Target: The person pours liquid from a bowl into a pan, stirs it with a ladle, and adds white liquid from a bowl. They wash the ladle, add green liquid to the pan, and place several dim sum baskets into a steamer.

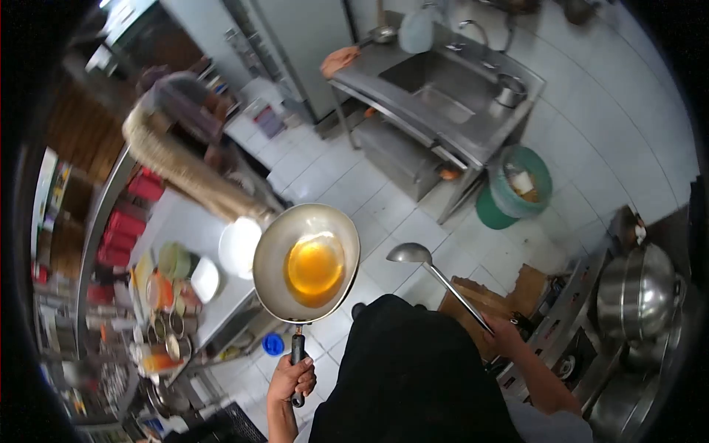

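Observation:
My left hand (pixel 292 378) is closed round the black handle of a frying pan (pixel 269 273), which is held out over the floor. Amber-yellow liquid (pixel 315 267) lies in the pan, toward its middle. On the right, my right hand (pixel 504 337) grips the end of a long metal ladle (pixel 454 292). The ladle's bowl points left, a short way from the pan's right edge and not touching it. Whether the bowl holds anything cannot be made out.
A steel counter (pixel 177 221) with a white plate (pixel 240 247) and containers stands left. A co-worker (pixel 185 111) is behind it. A steel sink (pixel 443 92) and green bin (pixel 517 184) are ahead. At right sits a stove with a large pot (pixel 636 292), beside cardboard (pixel 480 303).

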Available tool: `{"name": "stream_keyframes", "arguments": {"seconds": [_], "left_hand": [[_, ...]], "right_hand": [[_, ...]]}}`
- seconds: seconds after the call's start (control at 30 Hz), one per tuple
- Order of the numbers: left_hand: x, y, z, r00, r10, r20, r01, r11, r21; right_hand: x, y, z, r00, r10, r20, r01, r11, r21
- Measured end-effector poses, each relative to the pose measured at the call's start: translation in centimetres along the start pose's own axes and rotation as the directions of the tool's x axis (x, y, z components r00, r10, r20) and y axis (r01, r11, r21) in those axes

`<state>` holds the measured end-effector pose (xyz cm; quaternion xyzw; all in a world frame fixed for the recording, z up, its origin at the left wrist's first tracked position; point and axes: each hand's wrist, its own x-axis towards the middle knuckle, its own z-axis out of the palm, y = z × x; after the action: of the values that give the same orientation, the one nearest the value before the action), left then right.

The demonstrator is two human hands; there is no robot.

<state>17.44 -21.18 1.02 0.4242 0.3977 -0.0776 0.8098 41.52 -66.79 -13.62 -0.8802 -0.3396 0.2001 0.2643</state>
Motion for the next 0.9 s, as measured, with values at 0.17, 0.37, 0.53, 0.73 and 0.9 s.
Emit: {"name": "stream_keyframes", "arguments": {"seconds": [0.17,0.37,0.53,0.73,0.9], "left_hand": [[12.7,4.2,5.2,0.979,0.0,0.202,-0.054,0.964,0.26],[27.4,12.9,13.9,0.954,0.019,0.299,-0.165,0.866,0.472],[40.2,21.5,21.8,0.932,-0.007,0.362,-0.197,0.829,0.523],[53.3,29.8,30.2,0.938,0.016,0.346,-0.256,0.704,0.662],[63.9,35.0,34.7,0.894,0.109,0.434,-0.437,0.426,0.792]], "right_hand": [[-2.0,2.3,0.5,0.969,0.211,-0.126,-0.211,0.977,0.02],[0.6,0.0,-1.6,0.871,0.404,-0.279,-0.343,0.907,0.244],[3.9,-0.7,-1.6,0.756,0.568,-0.326,-0.492,0.821,0.29],[9.6,-4.2,-3.7,0.512,0.761,-0.399,-0.554,0.647,0.523],[12.6,-7.0,-3.7,0.302,0.838,-0.455,-0.608,0.537,0.585]]}}
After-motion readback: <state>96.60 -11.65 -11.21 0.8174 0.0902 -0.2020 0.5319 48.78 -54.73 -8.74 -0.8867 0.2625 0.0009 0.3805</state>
